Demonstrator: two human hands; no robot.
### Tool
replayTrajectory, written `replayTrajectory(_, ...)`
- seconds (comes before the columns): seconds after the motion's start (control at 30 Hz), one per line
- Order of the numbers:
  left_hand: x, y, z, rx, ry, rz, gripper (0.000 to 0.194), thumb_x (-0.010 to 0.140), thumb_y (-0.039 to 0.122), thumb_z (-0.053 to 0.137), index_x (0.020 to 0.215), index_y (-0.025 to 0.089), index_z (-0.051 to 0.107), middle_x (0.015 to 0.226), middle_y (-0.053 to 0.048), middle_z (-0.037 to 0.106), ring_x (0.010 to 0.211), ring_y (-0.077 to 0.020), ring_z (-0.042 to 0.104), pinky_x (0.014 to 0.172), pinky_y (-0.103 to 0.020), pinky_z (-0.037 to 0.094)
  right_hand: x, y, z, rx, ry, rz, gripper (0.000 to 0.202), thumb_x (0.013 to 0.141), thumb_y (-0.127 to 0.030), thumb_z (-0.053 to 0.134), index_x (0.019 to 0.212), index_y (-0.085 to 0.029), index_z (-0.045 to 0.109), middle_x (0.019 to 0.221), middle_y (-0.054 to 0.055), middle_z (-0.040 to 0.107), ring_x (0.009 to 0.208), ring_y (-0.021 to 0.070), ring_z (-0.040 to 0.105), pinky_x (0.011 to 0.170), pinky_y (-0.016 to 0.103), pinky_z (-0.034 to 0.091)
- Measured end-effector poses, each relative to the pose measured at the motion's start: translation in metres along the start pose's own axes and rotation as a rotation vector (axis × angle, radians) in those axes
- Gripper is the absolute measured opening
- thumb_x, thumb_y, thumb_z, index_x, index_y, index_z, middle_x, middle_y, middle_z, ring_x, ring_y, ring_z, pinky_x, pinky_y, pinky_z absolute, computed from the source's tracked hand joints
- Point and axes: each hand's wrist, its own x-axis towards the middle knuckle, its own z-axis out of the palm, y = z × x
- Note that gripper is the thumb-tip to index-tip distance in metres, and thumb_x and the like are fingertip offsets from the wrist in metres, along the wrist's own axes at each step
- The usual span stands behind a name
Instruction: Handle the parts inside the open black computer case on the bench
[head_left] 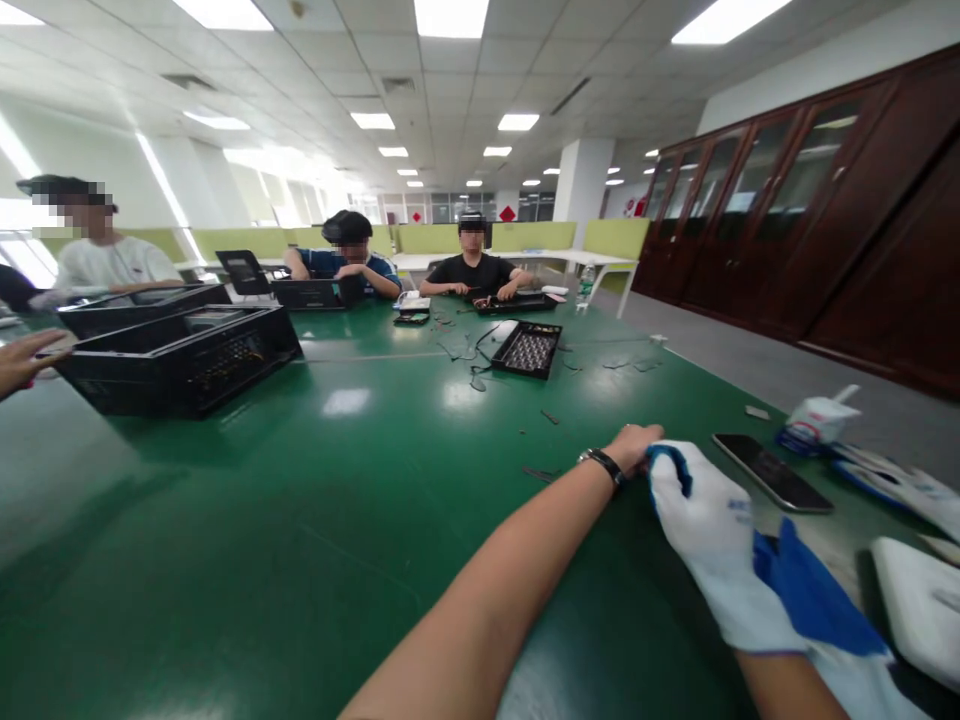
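My left hand [637,446] is bare, with a dark-banded bracelet or watch [602,464] at the wrist. It reaches across to the right and looks closed, its fingers mostly turned away from view. Touching or nearly touching it is my right hand [701,510], in a white work glove with blue coating. The gloved fingers curl toward the left hand; whatever lies between the two hands is hidden. Beside the right wrist lies another blue and white glove [817,590], loose on the green table [315,540].
A phone [772,470], a white cup with a straw [817,422] and a white box [919,600] are at right. Black computer cases [180,360] stand at left. A black tray [527,348] and loose wires lie ahead. Three people sit across, and another person's hand [30,360] shows far left.
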Motion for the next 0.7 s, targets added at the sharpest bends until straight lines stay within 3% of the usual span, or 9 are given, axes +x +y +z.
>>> replayTrajectory(0.1,-0.008,0.010,-0.024,0.338,-0.008,-0.020,0.028,0.101,0.037,0.060,0.115,0.013,0.063,0.104,-0.006,0.066,0.083,-0.0154,0.066,0.071,-0.032,0.059,-0.002,0.003,0.005,0.006,-0.012,-0.023,0.028,0.096,-0.039,0.043,0.096,-0.022,0.065,0.082,0.005,0.069,0.076,0.0226,0.065,0.068,0.031,0.043)
replayTrajectory(0.23,-0.030,0.023,-0.077,0.753,-0.020,0.112,0.024,0.098,0.031,0.064,0.112,0.013,0.065,0.109,-0.007,0.067,0.096,-0.0201,0.066,0.086,-0.039,0.056,-0.004,0.003,0.010,0.024,-0.035,-0.022,0.028,0.096,-0.040,0.044,0.100,-0.022,0.066,0.088,0.005,0.072,0.080,0.0230,0.067,0.071,0.031,0.043)
replayTrajectory(0.37,-0.075,0.021,-0.131,1.078,-0.073,0.330,0.016,0.092,0.019,0.066,0.106,0.014,0.071,0.108,-0.010,0.068,0.110,-0.0244,0.062,0.106,-0.039,0.044,-0.006,-0.001,0.009,0.070,-0.039,-0.018,0.028,0.097,-0.039,0.044,0.099,-0.022,0.066,0.087,0.005,0.071,0.079,0.0223,0.066,0.073,0.031,0.045)
replayTrajectory(0.47,-0.112,0.006,-0.159,1.238,-0.161,0.460,0.021,0.088,0.024,0.072,0.108,0.017,0.072,0.112,-0.010,0.066,0.114,-0.0263,0.059,0.106,-0.038,0.043,-0.005,-0.003,0.009,0.076,-0.051,-0.014,0.028,0.097,-0.040,0.044,0.098,-0.021,0.065,0.086,0.005,0.070,0.079,0.0224,0.066,0.073,0.032,0.046)
replayTrajectory(0.6,-0.133,-0.012,-0.169,1.358,-0.183,0.535,0.019,0.096,0.027,0.063,0.112,0.018,0.070,0.114,-0.011,0.063,0.111,-0.0252,0.059,0.102,-0.039,0.045,-0.004,-0.008,0.010,0.109,-0.086,-0.033,0.032,0.097,-0.042,0.042,0.100,-0.020,0.066,0.091,0.007,0.072,0.084,0.0241,0.068,0.078,0.034,0.048)
replayTrajectory(0.7,-0.121,-0.011,-0.159,1.414,-0.075,0.520,0.014,0.098,0.021,0.057,0.101,0.017,0.070,0.109,-0.013,0.065,0.113,-0.0270,0.059,0.103,-0.041,0.046,-0.004,-0.009,0.014,0.105,-0.110,-0.045,0.041,0.096,-0.049,0.041,0.107,-0.020,0.068,0.101,0.010,0.074,0.089,0.0289,0.070,0.080,0.039,0.051)
